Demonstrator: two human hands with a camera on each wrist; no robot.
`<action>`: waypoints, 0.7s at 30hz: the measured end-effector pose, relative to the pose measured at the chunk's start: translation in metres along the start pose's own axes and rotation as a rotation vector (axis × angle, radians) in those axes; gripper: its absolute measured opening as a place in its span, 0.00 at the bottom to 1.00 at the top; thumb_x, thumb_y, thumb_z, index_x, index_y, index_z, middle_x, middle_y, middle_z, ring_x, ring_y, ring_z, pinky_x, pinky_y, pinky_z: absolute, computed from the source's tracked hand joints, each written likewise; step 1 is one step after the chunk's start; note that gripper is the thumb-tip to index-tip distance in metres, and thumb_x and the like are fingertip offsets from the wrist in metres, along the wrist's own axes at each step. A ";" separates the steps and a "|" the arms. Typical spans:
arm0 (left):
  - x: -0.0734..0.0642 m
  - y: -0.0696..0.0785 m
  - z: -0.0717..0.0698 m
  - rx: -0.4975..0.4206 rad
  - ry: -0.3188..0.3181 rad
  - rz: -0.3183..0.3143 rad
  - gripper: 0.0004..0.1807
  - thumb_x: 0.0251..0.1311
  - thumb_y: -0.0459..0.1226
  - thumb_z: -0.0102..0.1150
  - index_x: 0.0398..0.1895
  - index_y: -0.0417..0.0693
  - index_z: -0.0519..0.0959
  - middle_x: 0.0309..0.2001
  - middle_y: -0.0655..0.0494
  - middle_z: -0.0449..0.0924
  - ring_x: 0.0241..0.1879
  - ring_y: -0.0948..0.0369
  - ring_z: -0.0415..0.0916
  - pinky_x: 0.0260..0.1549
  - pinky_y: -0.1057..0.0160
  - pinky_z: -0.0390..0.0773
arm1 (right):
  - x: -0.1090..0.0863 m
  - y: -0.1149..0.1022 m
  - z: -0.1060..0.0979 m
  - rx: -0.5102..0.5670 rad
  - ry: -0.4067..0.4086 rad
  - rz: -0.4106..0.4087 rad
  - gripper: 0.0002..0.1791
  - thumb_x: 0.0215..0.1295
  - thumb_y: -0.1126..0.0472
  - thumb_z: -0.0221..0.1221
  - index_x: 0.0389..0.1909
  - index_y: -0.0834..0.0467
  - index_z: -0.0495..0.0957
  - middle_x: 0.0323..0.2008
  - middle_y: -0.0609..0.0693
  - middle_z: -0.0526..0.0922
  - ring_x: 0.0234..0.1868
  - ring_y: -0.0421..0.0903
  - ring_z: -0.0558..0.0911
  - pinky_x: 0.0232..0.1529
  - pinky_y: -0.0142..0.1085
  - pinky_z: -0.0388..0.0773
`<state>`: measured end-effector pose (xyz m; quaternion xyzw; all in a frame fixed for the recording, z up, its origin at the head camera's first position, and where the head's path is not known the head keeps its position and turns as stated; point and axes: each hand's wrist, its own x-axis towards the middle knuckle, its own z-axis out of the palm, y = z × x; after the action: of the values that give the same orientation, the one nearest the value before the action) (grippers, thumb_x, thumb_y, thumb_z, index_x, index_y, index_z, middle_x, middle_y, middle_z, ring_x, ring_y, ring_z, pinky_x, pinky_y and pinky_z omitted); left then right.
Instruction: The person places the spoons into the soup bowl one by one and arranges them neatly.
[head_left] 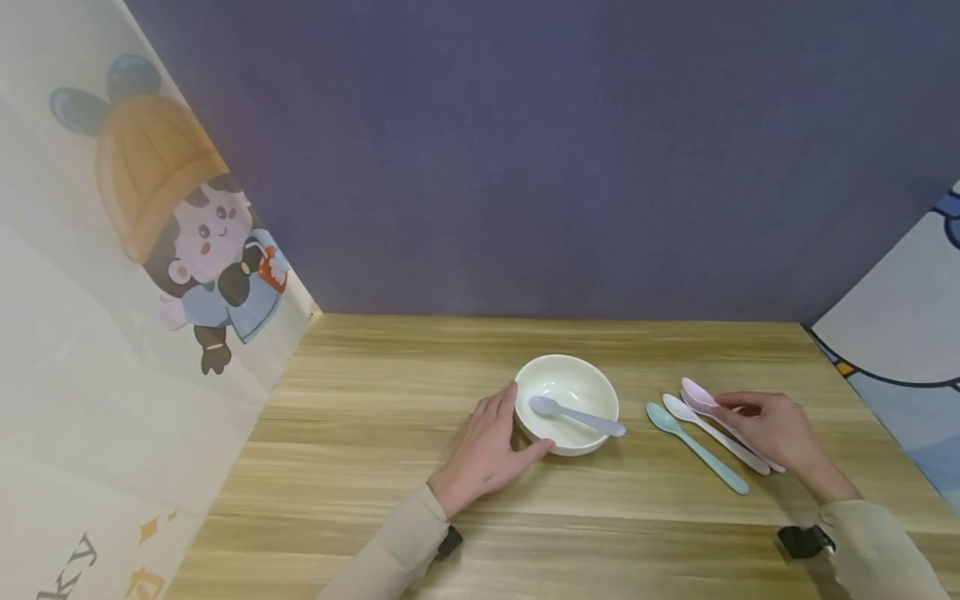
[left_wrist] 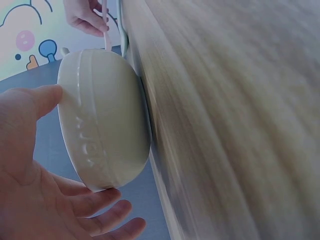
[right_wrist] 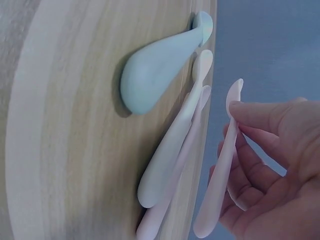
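In the left half of the frame, a cream bowl (left_wrist: 112, 120) is seen side-on, its base set against the bench (left_wrist: 225, 125), by whose streaked wood grain the right side is filled. Raised lettering (left_wrist: 89, 142) is borne on the bowl's side. The bowl is held by the left hand (left_wrist: 30, 195): the rim is touched by the thumb, the lower end by the fingers. At upper left, a pale pink spoon (left_wrist: 107, 42) is held by the right hand (left_wrist: 85, 15); just beside it a greenish spoon (left_wrist: 124, 42) is seen. Behind them, cartoon shapes are printed on a pale panel (left_wrist: 50, 30), and lower down a blue-grey wall (left_wrist: 47, 145) is shown.
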<state>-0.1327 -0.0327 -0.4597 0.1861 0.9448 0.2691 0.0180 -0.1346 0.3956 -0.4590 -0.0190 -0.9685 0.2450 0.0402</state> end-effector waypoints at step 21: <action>0.000 0.000 0.000 0.000 0.002 0.004 0.58 0.67 0.69 0.60 0.86 0.41 0.53 0.81 0.42 0.64 0.77 0.45 0.67 0.75 0.44 0.72 | -0.003 -0.012 0.005 0.027 0.059 -0.044 0.17 0.71 0.54 0.70 0.48 0.64 0.90 0.43 0.63 0.92 0.39 0.54 0.88 0.28 0.28 0.75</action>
<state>-0.1328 -0.0326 -0.4599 0.1875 0.9444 0.2694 0.0163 -0.1320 0.3827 -0.4578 -0.0045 -0.9636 0.2566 0.0746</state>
